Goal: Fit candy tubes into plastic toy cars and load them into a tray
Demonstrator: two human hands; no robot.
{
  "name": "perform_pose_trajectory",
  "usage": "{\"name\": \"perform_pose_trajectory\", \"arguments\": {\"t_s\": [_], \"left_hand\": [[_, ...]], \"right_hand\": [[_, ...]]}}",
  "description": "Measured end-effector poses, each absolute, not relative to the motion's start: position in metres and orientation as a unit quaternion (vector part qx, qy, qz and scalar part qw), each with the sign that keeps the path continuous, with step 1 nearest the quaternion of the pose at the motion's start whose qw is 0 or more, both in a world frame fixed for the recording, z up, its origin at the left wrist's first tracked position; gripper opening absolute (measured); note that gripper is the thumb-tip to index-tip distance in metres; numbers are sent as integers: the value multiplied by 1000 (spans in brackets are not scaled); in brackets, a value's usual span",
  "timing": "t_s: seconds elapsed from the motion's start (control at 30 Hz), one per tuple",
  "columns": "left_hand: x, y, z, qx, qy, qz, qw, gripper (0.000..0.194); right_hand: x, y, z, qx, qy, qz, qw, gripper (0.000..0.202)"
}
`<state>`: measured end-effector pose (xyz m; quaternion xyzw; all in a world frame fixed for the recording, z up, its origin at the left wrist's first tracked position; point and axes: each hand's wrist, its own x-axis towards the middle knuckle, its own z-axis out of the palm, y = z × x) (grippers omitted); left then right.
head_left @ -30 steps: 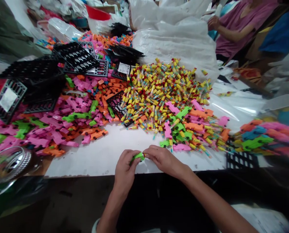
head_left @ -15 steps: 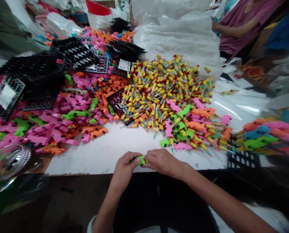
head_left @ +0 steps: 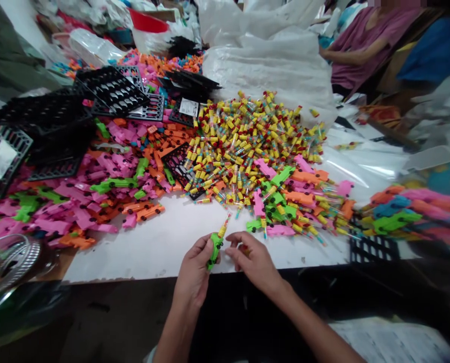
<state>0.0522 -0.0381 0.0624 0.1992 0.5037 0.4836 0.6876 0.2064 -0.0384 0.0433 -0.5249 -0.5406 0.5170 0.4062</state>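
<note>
Near the table's front edge, my left hand (head_left: pixel 196 264) grips a green toy car (head_left: pixel 214 250) with its thumb on top. A clear tube with a yellow label (head_left: pixel 223 225) sticks up out of the car's end. Just to the right is my right hand (head_left: pixel 250 258), apart from the car, its fingers curled and spread; a small reddish-yellow thing shows behind them, too hidden to name. Beyond my hands lies a heap of yellow-labelled tubes (head_left: pixel 243 146). Green, pink and orange cars (head_left: pixel 300 197) lie at its front right.
Many toy cars (head_left: pixel 107 166) cover the left of the white table (head_left: pixel 152 252). Black trays (head_left: pixel 58 108) are stacked on them. A glass jar (head_left: pixel 13 262) stands at the left edge. At the back right sits a person in a purple shirt (head_left: pixel 376 45).
The green car has turned upright in my left hand, and the tube in its end now shows. My right hand has come off it, with its fingers more spread.
</note>
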Motion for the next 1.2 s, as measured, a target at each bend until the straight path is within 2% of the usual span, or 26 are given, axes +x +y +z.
{"name": "perform_pose_trajectory", "arguments": {"t_s": [0.13, 0.53, 0.8, 1.0, 1.07, 1.1, 1.2], "left_hand": [[64, -41, 64, 204, 495, 504, 677, 46], [79, -45, 58, 215, 491, 551, 640, 44], [74, -43, 58, 243, 478, 566, 626, 38], [74, -44, 59, 196, 473, 551, 659, 43], [71, -44, 59, 202, 483, 534, 664, 44], [67, -44, 59, 219, 497, 520, 659, 44], [55, -35, 61, 321, 553, 452, 622, 43]], "right_hand": [[186, -46, 44, -540, -509, 511, 433, 23], [181, -52, 50, -551, -431, 511, 500, 29], [175, -48, 54, -560, -424, 486, 520, 28], [178, -51, 55, -527, -418, 561, 483, 26], [187, -53, 58, -543, -445, 517, 489, 24], [193, -52, 61, -562, -473, 457, 502, 24], [216, -44, 72, -573, -636, 189, 480, 32]]}}
